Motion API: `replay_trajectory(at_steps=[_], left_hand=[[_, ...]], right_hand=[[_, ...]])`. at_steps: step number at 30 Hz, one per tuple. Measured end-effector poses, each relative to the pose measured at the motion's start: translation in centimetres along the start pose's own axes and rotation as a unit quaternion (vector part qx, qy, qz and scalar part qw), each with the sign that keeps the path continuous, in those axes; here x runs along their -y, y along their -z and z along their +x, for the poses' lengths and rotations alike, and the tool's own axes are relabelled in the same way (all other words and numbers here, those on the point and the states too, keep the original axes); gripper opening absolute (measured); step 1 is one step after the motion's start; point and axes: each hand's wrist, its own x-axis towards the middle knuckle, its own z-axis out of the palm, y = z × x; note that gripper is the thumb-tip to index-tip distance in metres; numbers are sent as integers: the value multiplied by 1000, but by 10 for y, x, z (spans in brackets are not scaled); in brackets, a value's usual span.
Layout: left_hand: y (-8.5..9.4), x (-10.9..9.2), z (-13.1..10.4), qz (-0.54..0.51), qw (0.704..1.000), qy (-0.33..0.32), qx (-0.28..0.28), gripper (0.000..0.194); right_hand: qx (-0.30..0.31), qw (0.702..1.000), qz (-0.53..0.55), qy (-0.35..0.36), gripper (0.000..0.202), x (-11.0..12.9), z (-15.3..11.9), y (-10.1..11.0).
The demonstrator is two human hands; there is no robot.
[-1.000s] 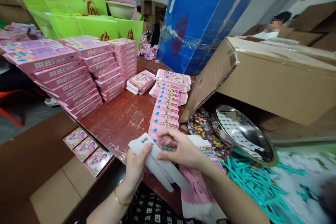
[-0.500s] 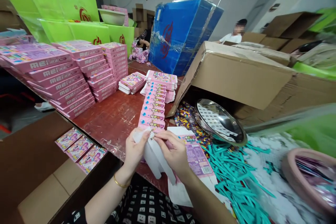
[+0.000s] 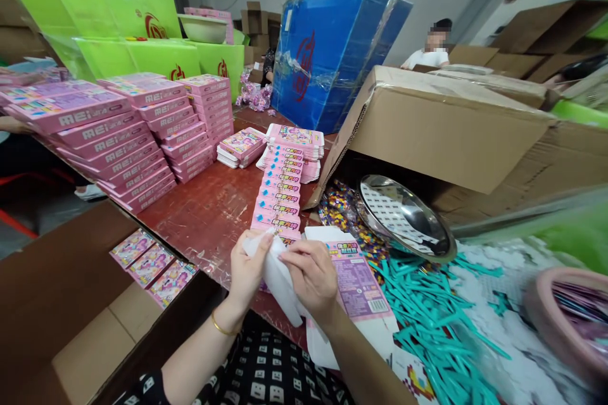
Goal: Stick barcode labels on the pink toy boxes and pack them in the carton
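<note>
My left hand (image 3: pixel 247 269) pinches a white sticker sheet (image 3: pixel 276 272), thumb on top, and the sheet's loose end hangs down between my hands. Thumb and fingers of my right hand (image 3: pixel 311 275) are pressed together at the sheet's right edge; whatever they hold is too small to make out. Just beyond my hands, an overlapping row of pink boxes (image 3: pixel 279 193) runs away across the table, printed edges upward. By my right wrist lies a flattened pink carton (image 3: pixel 358 285) with a barcode, partly under my forearm.
Pink box stacks (image 3: pixel 109 145) stand left on the red table (image 3: pixel 204 202). An open cardboard box (image 3: pixel 142 329) sits below its edge. To the right are a steel bowl (image 3: pixel 427 221), teal plastic strips (image 3: pixel 427 323), a pink basin (image 3: pixel 546 304) and a large carton (image 3: pixel 456 126). A person (image 3: pixel 430 54) is behind.
My right hand has shifted slightly right along the sheet, and the small dark-printed label at its fingertips no longer shows. My left hand keeps its hold on the sheet. The view has shifted slightly.
</note>
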Motion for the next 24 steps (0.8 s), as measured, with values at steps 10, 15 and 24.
replay_trajectory(at_steps=[10, 15, 24], left_hand=[[2, -6, -2, 29, 999, -44, 3, 22], [6, -8, -4, 33, 997, -62, 7, 21], [8, -4, 1, 3, 999, -51, -5, 27]], right_hand=[[-23, 932, 211, -292, 64, 7, 21, -21], [12, 910, 255, -327, 62, 7, 29, -25], [20, 916, 228, -329, 44, 4, 23, -29]])
